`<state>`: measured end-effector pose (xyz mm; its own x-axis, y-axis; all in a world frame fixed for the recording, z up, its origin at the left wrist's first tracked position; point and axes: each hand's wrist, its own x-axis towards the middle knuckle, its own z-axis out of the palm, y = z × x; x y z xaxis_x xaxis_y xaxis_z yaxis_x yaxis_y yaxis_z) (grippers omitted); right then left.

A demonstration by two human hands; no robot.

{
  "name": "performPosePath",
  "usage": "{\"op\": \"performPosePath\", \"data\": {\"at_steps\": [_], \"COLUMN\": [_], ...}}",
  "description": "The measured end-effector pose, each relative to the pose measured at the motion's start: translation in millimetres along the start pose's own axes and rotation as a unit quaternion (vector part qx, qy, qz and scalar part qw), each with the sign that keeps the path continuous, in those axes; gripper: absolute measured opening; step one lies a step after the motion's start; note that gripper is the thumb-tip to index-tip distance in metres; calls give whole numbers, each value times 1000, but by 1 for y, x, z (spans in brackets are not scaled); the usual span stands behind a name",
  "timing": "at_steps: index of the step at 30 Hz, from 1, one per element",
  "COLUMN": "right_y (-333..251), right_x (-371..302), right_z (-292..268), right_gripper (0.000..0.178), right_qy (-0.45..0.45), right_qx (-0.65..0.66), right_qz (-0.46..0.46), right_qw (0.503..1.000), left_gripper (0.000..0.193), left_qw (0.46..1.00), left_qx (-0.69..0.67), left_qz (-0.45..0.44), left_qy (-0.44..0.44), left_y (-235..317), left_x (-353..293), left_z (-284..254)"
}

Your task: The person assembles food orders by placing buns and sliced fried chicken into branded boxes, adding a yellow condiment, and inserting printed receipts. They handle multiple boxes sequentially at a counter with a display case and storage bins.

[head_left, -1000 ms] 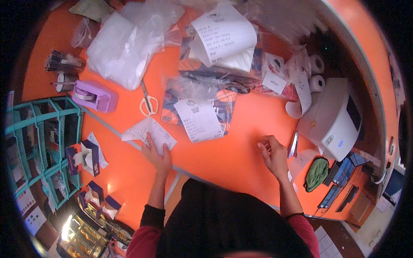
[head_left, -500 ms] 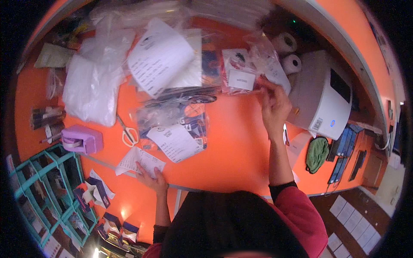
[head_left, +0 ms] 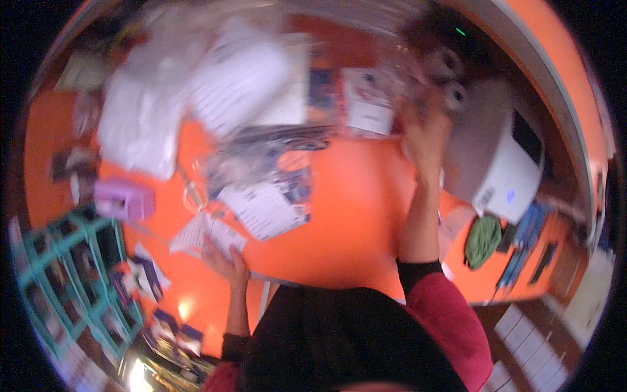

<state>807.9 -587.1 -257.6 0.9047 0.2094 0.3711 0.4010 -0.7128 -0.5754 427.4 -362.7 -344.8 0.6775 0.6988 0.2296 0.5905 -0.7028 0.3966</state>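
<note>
My left hand [head_left: 226, 260], at the table's front edge, grips a folded white printed slip [head_left: 191, 235]. My right hand [head_left: 428, 134] reaches to the back right, smeared by motion; its fingertips are beside a crumpled clear plastic bag [head_left: 400, 65], and I cannot see whether they hold it. Just left of that hand lies a red-edged clear packet [head_left: 369, 116] with a white label. Between my hands, a dark blue and orange bagged item [head_left: 297, 179] has a printed slip [head_left: 262, 210] on top. Behind it, a larger printed sheet [head_left: 241, 81] rests on other packages.
White plastic bags [head_left: 140, 124] lie at the left, near scissors [head_left: 191, 194] and a purple tape dispenser [head_left: 124, 200]. A teal rack [head_left: 68, 251] stands at the lower left. Paper rolls [head_left: 452, 97], a white and grey machine [head_left: 509, 179] and a green pouch [head_left: 483, 242] are at the right.
My right hand has moved slightly right and away from the labelled packet, toward the paper rolls. The left hand has shifted slightly with the slip. The view has turned a little and blurred.
</note>
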Motion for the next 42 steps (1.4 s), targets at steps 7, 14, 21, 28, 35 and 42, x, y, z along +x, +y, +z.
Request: {"op": "performPosePath", "data": {"at_steps": [7,14,21,28,35,42], "right_y": [-79,-227,-415,-530,-550,-485], "right_x": [-57,-189,-310,-399,-438,-502], "right_z": [-12,21,36,12,10,136], "right_gripper": [32,41,79,79,73,55], "right_qy": [48,-451,-566,-516,-534,-657], "right_qx": [255,349,676,678,648,445], "right_qz": [-54,-126,5,-129,-152,-175], "right_qw": [964,812,471,507,521,583], "left_gripper": [65,57,59,60,58,59], "left_qw": [1000,884,827,816,822,779], "left_qx": [1,-432,-537,-544,-523,-531], "left_qz": [-19,-150,-124,-125,-131,-310], "left_qy": [18,99,108,151,181,120], "left_y": [0,3,-88,-164,-187,-229], "left_x": [-2,-23,-103,-174,-209,-253], "left_z": [0,-117,-289,-345,-356,-274]}}
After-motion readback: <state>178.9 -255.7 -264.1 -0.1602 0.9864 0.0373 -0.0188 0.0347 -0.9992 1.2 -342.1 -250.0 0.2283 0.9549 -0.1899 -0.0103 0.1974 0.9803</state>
